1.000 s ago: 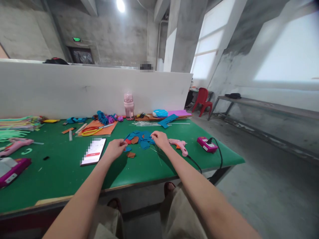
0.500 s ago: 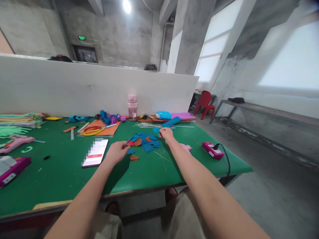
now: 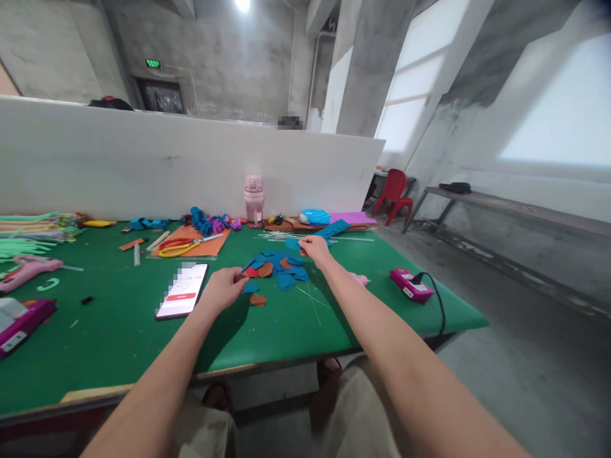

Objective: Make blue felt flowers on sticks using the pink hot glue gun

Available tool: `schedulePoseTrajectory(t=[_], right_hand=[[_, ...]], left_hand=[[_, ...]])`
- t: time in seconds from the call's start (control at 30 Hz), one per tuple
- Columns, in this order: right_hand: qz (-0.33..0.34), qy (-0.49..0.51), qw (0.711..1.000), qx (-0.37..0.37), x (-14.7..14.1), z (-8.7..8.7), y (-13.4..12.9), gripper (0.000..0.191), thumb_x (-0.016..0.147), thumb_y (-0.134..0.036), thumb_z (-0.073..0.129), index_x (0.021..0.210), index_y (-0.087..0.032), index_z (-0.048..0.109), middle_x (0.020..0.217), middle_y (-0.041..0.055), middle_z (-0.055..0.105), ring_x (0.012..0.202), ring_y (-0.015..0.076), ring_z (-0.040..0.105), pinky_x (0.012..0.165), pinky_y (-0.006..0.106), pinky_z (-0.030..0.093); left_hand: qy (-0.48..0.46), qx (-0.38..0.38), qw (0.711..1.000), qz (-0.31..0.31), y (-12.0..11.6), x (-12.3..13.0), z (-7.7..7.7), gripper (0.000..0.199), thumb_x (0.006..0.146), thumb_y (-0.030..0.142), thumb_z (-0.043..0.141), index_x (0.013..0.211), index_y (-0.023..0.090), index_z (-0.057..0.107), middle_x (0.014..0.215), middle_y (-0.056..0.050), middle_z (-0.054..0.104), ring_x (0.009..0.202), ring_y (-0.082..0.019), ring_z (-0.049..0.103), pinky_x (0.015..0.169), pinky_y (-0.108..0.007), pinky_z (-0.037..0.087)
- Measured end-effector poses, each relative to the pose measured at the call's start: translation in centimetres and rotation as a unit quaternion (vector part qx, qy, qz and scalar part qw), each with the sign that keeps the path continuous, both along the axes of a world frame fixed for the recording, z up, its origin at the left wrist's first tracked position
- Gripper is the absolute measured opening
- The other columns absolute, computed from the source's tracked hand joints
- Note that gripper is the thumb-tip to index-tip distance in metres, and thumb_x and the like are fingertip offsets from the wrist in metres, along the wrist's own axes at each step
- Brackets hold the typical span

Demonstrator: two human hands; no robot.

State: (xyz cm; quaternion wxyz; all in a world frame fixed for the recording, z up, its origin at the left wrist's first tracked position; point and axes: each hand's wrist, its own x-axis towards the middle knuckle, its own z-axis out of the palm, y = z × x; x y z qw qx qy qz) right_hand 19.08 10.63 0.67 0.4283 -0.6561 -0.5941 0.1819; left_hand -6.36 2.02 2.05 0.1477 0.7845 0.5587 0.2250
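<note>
So the right hand [image 3: 315,247] is pinching a flat, rounded blue piece [image 3: 293,243] in its fingertips, just behind a loose pile of matte blue, brown and red cutouts [image 3: 277,257], while the left hand [image 3: 230,282] is pinching what's looking like a thin blue sliver [image 3: 249,263] at the pile's left edge. I'd be gripping lightly by the rims, since pieces this thin are probably creasing easily, and watching those fine pale strands [image 3: 309,296] lying in front of the pile. They're looking papery or felty, can't tell which. Crinkly blue and purple bundles [image 3: 203,222] are sitting behind and left of the pile, all on a smooth green tabletop [image 3: 267,337].
</note>
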Motion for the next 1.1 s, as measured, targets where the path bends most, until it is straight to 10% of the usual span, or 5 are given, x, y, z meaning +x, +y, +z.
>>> schedulePoseTrajectory(t=[0.7, 0.9, 1.1], right_hand=[[0.169, -0.275, 0.944, -0.065, 1.3, -1.1, -4.6, 0.023, 0.058, -0.013, 0.059, 0.080, -0.019, 0.062, 0.083, 0.0035, 0.066, 0.077, 0.0169, 0.057, 0.067, 0.023, 0.038], [0.137, -0.230, 0.962, -0.048, 1.5, 0.5, -5.6, 0.013, 0.068, -0.014, 0.049, 0.073, -0.016, 0.061, 0.080, 0.0059, 0.065, 0.079, 0.0180, 0.057, 0.070, 0.025, 0.040], [0.214, -0.095, 0.970, -0.066, -0.7, 2.4, -11.3, 0.016, 0.077, -0.024, 0.045, 0.085, -0.017, 0.057, 0.073, -0.0006, 0.066, 0.065, 0.0109, 0.061, 0.059, 0.020, 0.045]], left_hand=[[0.000, -0.012, 1.000, 0.009, -0.2, 0.4, 0.2, 0.029, 0.073, 0.038, 0.041, 0.074, 0.019, 0.063, 0.060, -0.002, 0.063, 0.057, -0.018, 0.056, 0.053, -0.025, 0.034], [-0.029, -0.024, 0.999, 0.016, -0.4, 0.7, 0.5, 0.028, 0.071, 0.039, 0.044, 0.072, 0.019, 0.064, 0.058, -0.001, 0.063, 0.059, -0.017, 0.056, 0.055, -0.025, 0.037], [-0.252, -0.128, 0.958, -0.050, -2.5, 2.4, 1.9, 0.037, 0.068, 0.043, 0.054, 0.090, 0.015, 0.063, 0.081, -0.005, 0.065, 0.065, -0.014, 0.054, 0.051, -0.022, 0.037]])
